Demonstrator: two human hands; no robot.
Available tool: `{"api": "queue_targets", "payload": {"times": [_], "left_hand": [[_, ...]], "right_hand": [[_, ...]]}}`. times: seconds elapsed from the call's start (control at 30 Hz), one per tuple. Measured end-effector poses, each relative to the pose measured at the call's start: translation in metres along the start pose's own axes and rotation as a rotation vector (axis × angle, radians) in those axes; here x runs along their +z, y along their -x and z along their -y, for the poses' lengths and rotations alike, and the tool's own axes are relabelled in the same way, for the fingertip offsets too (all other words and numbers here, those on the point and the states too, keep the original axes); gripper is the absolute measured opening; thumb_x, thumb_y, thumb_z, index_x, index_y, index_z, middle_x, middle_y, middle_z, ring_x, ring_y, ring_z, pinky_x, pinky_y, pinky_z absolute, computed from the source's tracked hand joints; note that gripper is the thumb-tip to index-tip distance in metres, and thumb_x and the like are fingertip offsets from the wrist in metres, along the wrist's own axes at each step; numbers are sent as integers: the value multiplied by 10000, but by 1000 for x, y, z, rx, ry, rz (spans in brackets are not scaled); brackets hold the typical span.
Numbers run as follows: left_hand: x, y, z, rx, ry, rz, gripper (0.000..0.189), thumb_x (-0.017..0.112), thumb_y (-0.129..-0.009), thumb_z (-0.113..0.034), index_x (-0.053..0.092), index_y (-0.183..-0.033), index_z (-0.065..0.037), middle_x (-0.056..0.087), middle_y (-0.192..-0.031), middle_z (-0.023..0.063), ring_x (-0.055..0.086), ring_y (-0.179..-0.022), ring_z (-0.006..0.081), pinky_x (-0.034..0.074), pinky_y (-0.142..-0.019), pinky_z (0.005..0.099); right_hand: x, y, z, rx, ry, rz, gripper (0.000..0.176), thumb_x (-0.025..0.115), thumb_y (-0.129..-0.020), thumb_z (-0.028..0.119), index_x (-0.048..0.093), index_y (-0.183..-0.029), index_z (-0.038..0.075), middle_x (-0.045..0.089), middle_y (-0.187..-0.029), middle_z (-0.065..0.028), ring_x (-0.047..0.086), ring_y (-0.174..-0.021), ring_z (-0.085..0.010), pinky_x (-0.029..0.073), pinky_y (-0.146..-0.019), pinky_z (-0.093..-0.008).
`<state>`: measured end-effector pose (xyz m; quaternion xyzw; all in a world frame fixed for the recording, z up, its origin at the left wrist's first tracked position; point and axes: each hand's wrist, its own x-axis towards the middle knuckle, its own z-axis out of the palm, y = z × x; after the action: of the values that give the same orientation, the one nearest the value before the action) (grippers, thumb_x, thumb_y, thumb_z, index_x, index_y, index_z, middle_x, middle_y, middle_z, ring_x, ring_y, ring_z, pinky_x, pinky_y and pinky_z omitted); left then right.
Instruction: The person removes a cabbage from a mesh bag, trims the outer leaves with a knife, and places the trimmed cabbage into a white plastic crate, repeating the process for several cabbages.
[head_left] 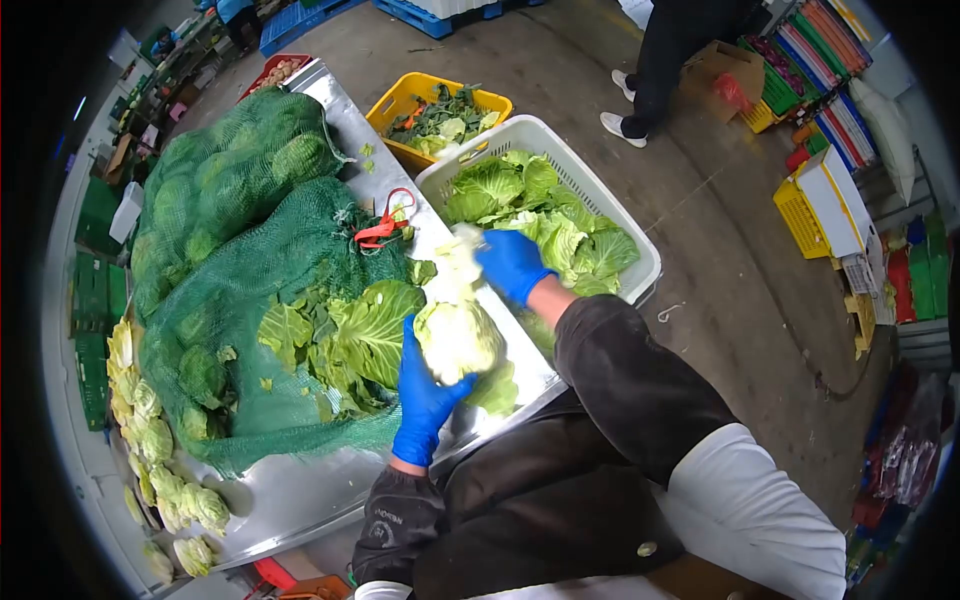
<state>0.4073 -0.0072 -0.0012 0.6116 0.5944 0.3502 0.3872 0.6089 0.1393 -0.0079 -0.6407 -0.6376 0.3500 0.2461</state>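
Note:
My left hand (425, 400) in a blue glove cups a pale, trimmed cabbage (460, 340) from below and the side, at the edge of the metal table. My right hand (512, 265), also gloved in blue, is closed just beyond the cabbage. Its fingers pinch a pale cabbage leaf (461, 258), smeared by motion. Loose green outer leaves (372, 332) lie left of my left hand on a green mesh sack (270, 255). Beside my right hand stands a white crate (640, 235) with green leaves in it.
Full mesh sacks of cabbages (235, 160) lie on the metal table (300, 490). Trimmed cabbages (200, 505) line its left edge. A yellow crate (500, 100) of vegetable scraps stands beyond the white one. Farther off is a person in dark trousers (665, 70).

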Motion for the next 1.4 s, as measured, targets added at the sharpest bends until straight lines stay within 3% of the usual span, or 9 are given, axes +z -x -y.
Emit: {"api": "queue_targets", "payload": {"times": [0.27, 0.43, 0.47, 0.67, 0.8, 0.97, 1.13, 1.27, 1.4], "left_hand": [[6, 4, 8, -24, -30, -71, 1171, 869, -556, -244, 185, -1467, 29, 425, -1373, 245, 466, -1249, 353, 386, -1047, 404], [-2, 2, 14, 10, -217, -70, 1187, 872, -544, -304, 198, -1468, 15, 340, -1390, 238, 351, -1293, 368, 297, -1098, 432], [-4, 2, 15, 11, -217, -69, 1187, 872, -544, -304, 198, -1468, 15, 340, -1390, 238, 351, -1293, 368, 297, -1098, 432], [-8, 11, 19, -44, -138, -78, 1185, 872, -522, -266, 215, -1479, -25, 370, -1319, 213, 378, -1239, 363, 319, -1065, 447], [-10, 24, 18, -107, 71, -69, 1193, 882, -521, -203, 201, -1483, -22, 340, -1368, 215, 360, -1278, 342, 306, -1089, 419], [18, 28, 15, -188, 156, -331, 1099, 885, -581, -125, 230, -1449, 38, 385, -1401, 176, 437, -1250, 263, 376, -1049, 375], [14, 26, 38, -214, 65, -504, 906, 852, -618, -89, 371, -1376, 38, 484, -1315, 158, 482, -1204, 235, 398, -1024, 356], [-14, 29, 14, -393, 930, -377, 742, 685, -768, -154, 350, -1413, -8, 485, -1327, 130, 491, -1210, 270, 402, -1036, 388], [-31, 43, 22, -437, 1374, -335, 770, 674, -795, -341, 345, -1430, -55, 445, -1417, 162, 456, -1286, 339, 379, -1075, 504]], "right_hand": [[-25, 86, 37, -57, 205, 302, 618, 674, -743, 634, 653, -821, 21, 656, -761, -206, 655, -748, -376, 510, -701, -437], [-11, 75, -12, -68, -351, 251, 408, 746, -789, 368, 661, -918, -9, 636, -711, -83, 604, -683, -134, 498, -635, -302], [-15, 76, -21, 42, -390, 227, 276, 704, -758, 262, 638, -792, -4, 649, -740, -168, 635, -649, -281, 489, -638, -379], [-37, 71, -62, 169, 269, 350, 392, 734, -748, 326, 653, -969, 13, 653, -771, -187, 647, -718, -239, 510, -683, -367], [-10, 79, -2, 78, -258, 174, 775, 789, -751, 375, 446, -1293, -60, 664, -1009, -181, 637, -930, -211, 506, -806, -324], [13, 93, 8, 404, -668, 532, 671, 784, -789, 361, 514, -1261, -31, 632, -1025, -102, 591, -851, -129, 504, -744, -272], [29, 108, -12, 290, -683, 483, 691, 813, -756, 364, 522, -1277, 16, 609, -994, -61, 566, -758, -106, 499, -589, -249], [23, 98, -35, 250, -522, 544, 685, 819, -745, 324, 517, -1299, 58, 630, -962, -58, 599, -760, -134, 520, -647, -272], [19, 52, -65, -55, -210, 62, 560, 753, -783, 237, 540, -1278, 88, 680, -952, -123, 660, -824, -256, 530, -736, -357]]}}
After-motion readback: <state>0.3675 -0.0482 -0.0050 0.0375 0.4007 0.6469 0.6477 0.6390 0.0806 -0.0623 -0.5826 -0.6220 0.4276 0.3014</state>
